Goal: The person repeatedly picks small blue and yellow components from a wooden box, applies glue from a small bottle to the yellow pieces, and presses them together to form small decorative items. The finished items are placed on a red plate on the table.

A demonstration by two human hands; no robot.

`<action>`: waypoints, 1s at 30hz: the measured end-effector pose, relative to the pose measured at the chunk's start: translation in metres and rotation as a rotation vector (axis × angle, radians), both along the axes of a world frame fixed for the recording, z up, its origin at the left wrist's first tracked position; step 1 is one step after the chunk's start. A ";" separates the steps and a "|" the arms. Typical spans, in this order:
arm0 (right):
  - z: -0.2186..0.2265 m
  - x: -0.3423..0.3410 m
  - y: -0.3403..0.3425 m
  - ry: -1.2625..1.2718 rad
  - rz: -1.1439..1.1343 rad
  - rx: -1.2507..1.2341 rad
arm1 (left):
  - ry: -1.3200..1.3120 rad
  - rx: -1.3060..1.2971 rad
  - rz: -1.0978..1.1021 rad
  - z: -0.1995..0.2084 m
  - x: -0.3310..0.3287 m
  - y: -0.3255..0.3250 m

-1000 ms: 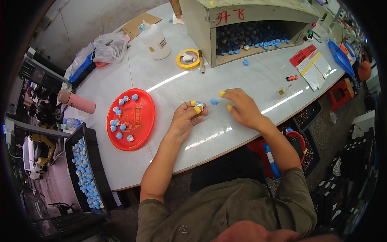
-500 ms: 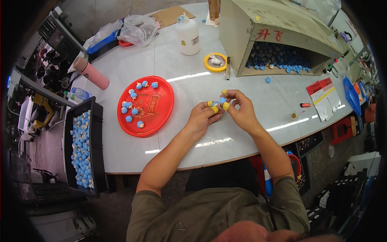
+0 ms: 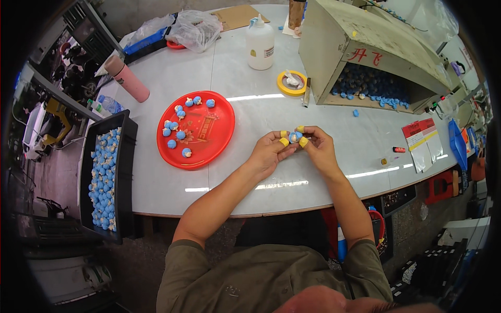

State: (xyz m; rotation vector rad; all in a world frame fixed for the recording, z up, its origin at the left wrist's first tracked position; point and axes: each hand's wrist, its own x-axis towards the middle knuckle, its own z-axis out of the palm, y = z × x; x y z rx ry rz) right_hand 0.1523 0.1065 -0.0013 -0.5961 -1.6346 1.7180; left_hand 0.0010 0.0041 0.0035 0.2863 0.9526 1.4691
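A small blue ball-shaped piece with a pale part (image 3: 295,137) is pinched between the fingertips of both hands above the table. My left hand (image 3: 270,152) closes on its left side and my right hand (image 3: 319,149) on its right. Yellow covers wrap several fingertips of each hand. To the left, a round red plate (image 3: 209,143) carries several similar blue balls (image 3: 186,152) with pale bits. More of them fill a long black bin (image 3: 127,151) at the table's left end.
A grey box (image 3: 323,57) with an open front holds many blue pieces at the back right. Yellow tape (image 3: 283,89), a white squeeze bottle (image 3: 259,47) and a pink flask (image 3: 130,82) stand on the table (image 3: 229,193). A red lighter-like object (image 3: 398,149) lies to the right.
The two blue parts seen apart between my hands are now together at my fingertips. My hands have drawn closer to each other. The whole view has shifted slightly.
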 end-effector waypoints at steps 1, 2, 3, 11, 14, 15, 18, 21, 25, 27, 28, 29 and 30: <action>0.001 0.000 0.000 -0.004 0.002 0.004 | 0.008 0.004 0.007 -0.001 0.000 0.000; -0.002 0.001 0.001 -0.020 0.000 0.031 | 0.000 0.014 0.005 -0.002 0.000 -0.001; -0.005 0.002 0.002 -0.036 -0.002 0.059 | -0.008 0.024 0.003 -0.004 -0.001 -0.001; 0.003 0.000 -0.002 -0.079 -0.056 0.367 | 0.007 0.045 -0.020 -0.011 -0.001 0.000; 0.003 0.001 -0.003 -0.095 -0.065 0.390 | 0.019 0.039 -0.013 -0.005 0.002 -0.001; 0.003 0.001 -0.003 -0.101 -0.066 0.388 | 0.020 0.039 -0.008 -0.005 0.002 -0.002; 0.004 0.001 -0.003 -0.110 -0.073 0.394 | 0.033 0.045 -0.006 -0.007 0.002 -0.002; 0.004 0.001 -0.003 -0.101 -0.077 0.411 | 0.045 0.054 -0.007 -0.009 0.002 -0.001; 0.008 0.002 -0.003 -0.118 -0.086 0.467 | 0.062 0.054 0.013 -0.006 0.003 -0.002; 0.007 0.002 -0.002 -0.122 -0.092 0.492 | 0.065 0.043 0.015 -0.006 0.004 -0.001; 0.007 0.002 -0.002 -0.123 -0.096 0.504 | 0.066 0.038 0.016 -0.007 0.004 -0.001; 0.007 0.002 -0.002 -0.128 -0.095 0.504 | 0.074 0.037 0.017 -0.007 0.004 -0.001; 0.009 0.002 -0.002 -0.134 -0.093 0.505 | 0.081 0.036 0.017 -0.007 0.004 -0.001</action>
